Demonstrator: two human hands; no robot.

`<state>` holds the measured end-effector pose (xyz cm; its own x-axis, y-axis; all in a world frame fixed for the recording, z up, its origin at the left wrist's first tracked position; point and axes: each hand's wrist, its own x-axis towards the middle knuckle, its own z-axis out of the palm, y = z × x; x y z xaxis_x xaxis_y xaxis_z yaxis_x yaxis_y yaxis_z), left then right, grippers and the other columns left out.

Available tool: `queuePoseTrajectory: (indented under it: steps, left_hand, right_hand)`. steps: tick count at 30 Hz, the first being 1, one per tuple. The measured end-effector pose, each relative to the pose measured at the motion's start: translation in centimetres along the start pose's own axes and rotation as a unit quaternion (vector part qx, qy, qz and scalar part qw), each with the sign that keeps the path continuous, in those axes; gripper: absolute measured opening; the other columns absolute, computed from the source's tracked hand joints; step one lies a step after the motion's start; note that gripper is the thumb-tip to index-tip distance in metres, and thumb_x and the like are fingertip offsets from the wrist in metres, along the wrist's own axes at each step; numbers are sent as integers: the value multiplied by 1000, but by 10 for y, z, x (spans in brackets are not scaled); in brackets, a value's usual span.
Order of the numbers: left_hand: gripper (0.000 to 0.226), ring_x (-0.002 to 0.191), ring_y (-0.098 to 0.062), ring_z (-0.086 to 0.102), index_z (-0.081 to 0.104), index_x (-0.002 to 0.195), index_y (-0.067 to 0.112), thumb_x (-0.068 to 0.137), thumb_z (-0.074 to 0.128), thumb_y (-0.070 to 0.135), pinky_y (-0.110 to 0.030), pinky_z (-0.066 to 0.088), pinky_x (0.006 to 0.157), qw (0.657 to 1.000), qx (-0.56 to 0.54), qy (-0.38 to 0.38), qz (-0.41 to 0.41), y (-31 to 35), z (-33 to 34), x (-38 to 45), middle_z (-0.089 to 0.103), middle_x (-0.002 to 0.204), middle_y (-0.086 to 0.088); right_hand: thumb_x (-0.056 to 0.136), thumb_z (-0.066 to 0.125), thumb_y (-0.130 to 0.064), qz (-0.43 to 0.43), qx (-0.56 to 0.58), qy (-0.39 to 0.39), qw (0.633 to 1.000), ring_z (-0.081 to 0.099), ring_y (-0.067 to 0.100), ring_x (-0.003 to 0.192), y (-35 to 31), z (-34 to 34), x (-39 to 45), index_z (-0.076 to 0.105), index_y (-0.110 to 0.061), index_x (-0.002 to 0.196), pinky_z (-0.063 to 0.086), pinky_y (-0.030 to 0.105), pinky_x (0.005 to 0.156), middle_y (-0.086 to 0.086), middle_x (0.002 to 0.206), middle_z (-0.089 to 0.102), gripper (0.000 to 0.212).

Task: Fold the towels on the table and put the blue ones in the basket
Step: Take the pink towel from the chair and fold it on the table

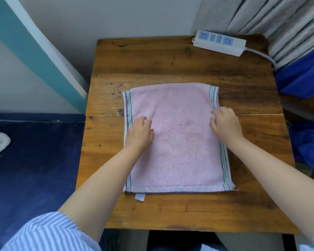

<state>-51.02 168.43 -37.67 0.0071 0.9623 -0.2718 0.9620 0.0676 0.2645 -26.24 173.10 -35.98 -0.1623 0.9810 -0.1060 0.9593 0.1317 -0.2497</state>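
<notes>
A pink towel with striped side borders lies flat on the wooden table, folded double, with a white label sticking out at its near edge. My left hand rests palm down on the towel's left border, fingers slightly curled. On the towel's right border lies my right hand, fingers bent at the striped edge. Whether either hand pinches the cloth is unclear. No basket shows.
A white power strip with its cable lies at the table's far right corner. Blue fabric and more blue cloth sit off the table's right side. Grey curtains hang behind. A dark blue floor lies to the left.
</notes>
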Motion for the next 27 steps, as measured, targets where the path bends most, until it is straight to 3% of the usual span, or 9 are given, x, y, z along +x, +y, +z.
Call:
queuePoseTrajectory:
  steps: [2, 4, 7, 10, 13, 17, 21, 24, 27]
  left_hand:
    - [42, 135, -27, 27, 37, 134, 6, 95, 37, 21, -36, 26, 105, 1000, -9, 14, -21, 6, 11, 24, 28, 147, -14]
    - [48, 143, -26, 10, 27, 142, 10, 97, 34, 25, -37, 12, 114, 999, -19, 12, -43, 10, 19, 28, 15, 154, -11]
    - [56, 145, -22, -8, 10, 148, 19, 97, 29, 36, -36, -7, 116, 997, -23, -9, -71, 8, 42, 38, -2, 157, -7]
    - [63, 144, -21, -12, 5, 148, 25, 93, 22, 50, -35, -17, 112, 998, 12, 3, -63, 0, 53, 39, -5, 157, -5]
    - [73, 144, -24, -12, 8, 146, 33, 80, 6, 63, -40, -20, 106, 997, 28, 6, -77, -1, 56, 40, -2, 157, 0]
    - [82, 143, -29, -12, 12, 145, 37, 70, -3, 67, -52, -10, 110, 996, 27, -4, -89, 2, 56, 41, 1, 157, 1]
    - [87, 143, -28, -14, 10, 145, 37, 65, -8, 67, -54, -8, 111, 995, 38, -30, -87, 1, 46, 39, -3, 157, 2]
    - [83, 145, -25, -5, 21, 145, 28, 73, -3, 62, -50, -7, 112, 997, 11, 5, -74, 4, 30, 47, 7, 157, -1]
    - [58, 145, -23, 1, 24, 145, 21, 93, 19, 44, -42, -2, 115, 999, -12, 32, -27, 11, 23, 75, 11, 156, -3]
  right_hand:
    - [89, 47, -7, -50, -32, 3, 998, 42, 38, 122, -8, 8, 26, 53, 2, 120, 34, 42, 103, 23, 129, 50, 33]
    - [93, 40, -10, -91, -54, -38, 994, 20, 35, 139, -22, 15, 32, 41, -2, 133, 10, 42, 115, 21, 148, 28, 41]
    - [98, 29, -27, -134, -69, -109, 983, -9, 23, 144, -30, 42, 43, 14, -15, 146, -16, 31, 111, 7, 156, -3, 52]
    - [97, 25, -39, -155, -59, -152, 974, -15, 17, 143, -26, 58, 50, 4, -24, 146, -17, 29, 110, 1, 156, -10, 56]
    - [92, 14, -49, -148, -66, -144, 976, -14, 16, 143, 0, 57, 66, 3, -27, 146, -17, 27, 108, -2, 156, -8, 60]
    - [96, 18, -45, -52, -65, -123, 989, -10, 17, 144, 39, 45, 88, 3, -22, 147, -11, 36, 113, -1, 157, -5, 57]
    - [96, 18, -43, 29, -61, -118, 991, -8, 21, 144, 43, 36, 98, 2, -17, 147, -7, 43, 115, 1, 157, -3, 59]
    - [97, 23, -37, 37, -75, -47, 995, -7, 25, 144, 24, 32, 94, 8, -12, 146, -10, 44, 113, 6, 157, 1, 57]
    - [97, 28, -28, -56, -30, -27, 998, -5, 24, 144, -16, 39, 95, 14, -11, 146, -14, 35, 112, 6, 156, 5, 53]
